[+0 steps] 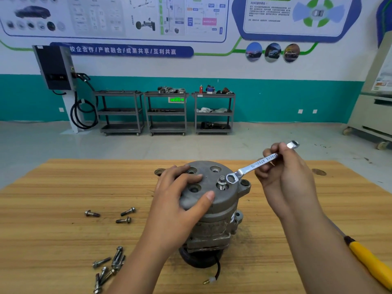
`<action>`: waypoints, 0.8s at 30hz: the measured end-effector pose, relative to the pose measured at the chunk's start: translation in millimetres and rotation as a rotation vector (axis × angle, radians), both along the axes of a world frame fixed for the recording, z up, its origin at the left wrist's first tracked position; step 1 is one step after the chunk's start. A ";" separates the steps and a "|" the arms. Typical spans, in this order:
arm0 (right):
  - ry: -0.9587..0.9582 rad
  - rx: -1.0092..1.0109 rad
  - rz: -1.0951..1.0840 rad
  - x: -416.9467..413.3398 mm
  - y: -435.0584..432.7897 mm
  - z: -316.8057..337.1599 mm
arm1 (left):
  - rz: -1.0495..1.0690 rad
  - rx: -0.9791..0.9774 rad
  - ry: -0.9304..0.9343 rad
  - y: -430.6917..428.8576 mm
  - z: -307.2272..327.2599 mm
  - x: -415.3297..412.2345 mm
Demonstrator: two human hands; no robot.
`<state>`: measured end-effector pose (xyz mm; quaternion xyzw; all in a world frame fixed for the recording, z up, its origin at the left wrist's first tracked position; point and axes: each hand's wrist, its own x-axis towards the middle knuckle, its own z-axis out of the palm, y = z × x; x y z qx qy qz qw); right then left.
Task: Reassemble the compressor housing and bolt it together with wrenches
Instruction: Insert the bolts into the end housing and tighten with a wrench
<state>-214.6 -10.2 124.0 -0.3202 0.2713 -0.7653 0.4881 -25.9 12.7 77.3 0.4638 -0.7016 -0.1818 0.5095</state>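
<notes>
Upright in the middle of the frame, on a wooden table (63, 187): a grey round compressor housing (214, 213). Four holes in its flat top. In the hole nearest the right side, one bolt (221, 183) standing up, not all the way in, with some thread showing under the head.

Laid on the top of the housing from the left, the left hand (180, 198), fingers spread and nearly straight, thumb against the near rim. Pressing flat, pinching nothing.

Just right of the housing and up off the table, the right hand (284, 175), fingers curled tight round the shaft of a shiny wrench (254, 165). Ring end of the wrench just right of the bolt's head, beside it and not around it. Other end poking out past the fingers toward the upper right.

On the table left of the housing, three loose bolts (128, 211), lying apart from each other. In the lower left of the frame, a bigger heap of bolts (110, 266), some crossing. At the foot of the housing, a black wire (218, 270) with a small plug at its tip. In the lower right corner, a yellow handle (369, 259), its upper end hidden behind the right arm.

Far back, across the grey floor, three grey carts (165, 112) against a teal and white wall. At the upper left, a dark box (55, 66) with a black hose. Posters along the top.
</notes>
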 end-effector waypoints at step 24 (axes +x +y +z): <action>0.113 -0.031 0.015 11.9 -24.3 -12.6 | 0.004 -0.003 -0.014 0.4 -1.4 0.0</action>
